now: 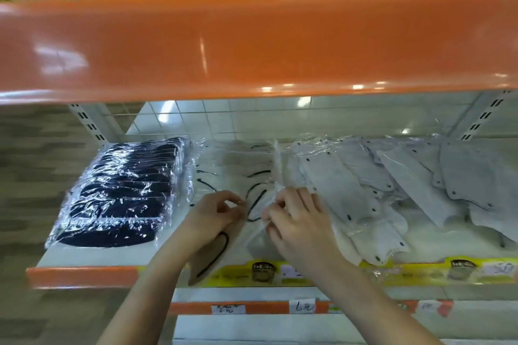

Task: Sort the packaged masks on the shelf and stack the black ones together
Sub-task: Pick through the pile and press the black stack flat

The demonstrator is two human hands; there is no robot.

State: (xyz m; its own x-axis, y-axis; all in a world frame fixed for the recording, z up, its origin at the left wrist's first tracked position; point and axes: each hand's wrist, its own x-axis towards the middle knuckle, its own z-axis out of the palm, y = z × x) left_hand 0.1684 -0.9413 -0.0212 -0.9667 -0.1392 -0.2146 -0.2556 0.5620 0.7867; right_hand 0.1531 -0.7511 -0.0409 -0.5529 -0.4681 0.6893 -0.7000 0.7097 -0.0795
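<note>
A row of black packaged masks (pixel 123 190) lies overlapped in clear wrappers at the left of the white shelf (pixel 92 256). In the middle lie beige masks with black ear loops (pixel 238 165) in clear bags. My left hand (pixel 215 216) pinches the left edge of one clear bag there. My right hand (pixel 297 218) grips the right side of the same pile of clear bags. One beige mask (pixel 213 255) hangs over the shelf's front edge beneath my left wrist. Grey-white packaged masks (pixel 364 176) are strewn loosely to the right.
An orange shelf lip (pixel 252 42) hangs overhead, with plastic-wrapped goods above it. The shelf front carries a yellow label strip (pixel 420 272) and an orange edge (pixel 84 274). Handwritten price tags (pixel 305 307) sit on the lower shelf rail. White shelf uprights (pixel 89 123) flank the bay.
</note>
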